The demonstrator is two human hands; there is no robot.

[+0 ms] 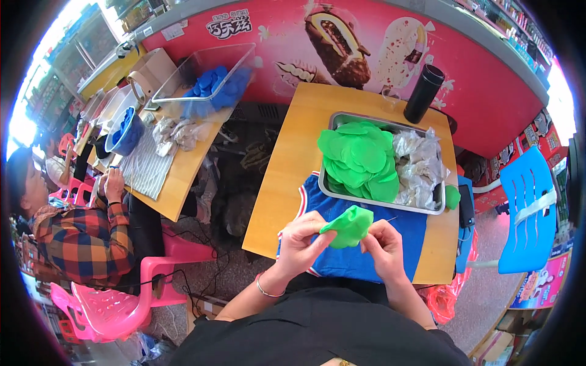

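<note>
Above the blue cloth at the table's near edge, my left hand pinches a green fabric petal between thumb and fingers. My right hand is closed at the petal's right edge, its fingertips together; what they hold is too small to tell. A thin, needle-like line shows just beyond its knuckles. Beyond my hands, a metal tray holds a heap of similar green petals on its left and crumpled clear plastic bags on its right.
A black tumbler stands at the table's far right. Another green piece lies by the tray's right side. Left, a person in a checked shirt works at another table with blue pieces in a clear bin. A blue chair stands right.
</note>
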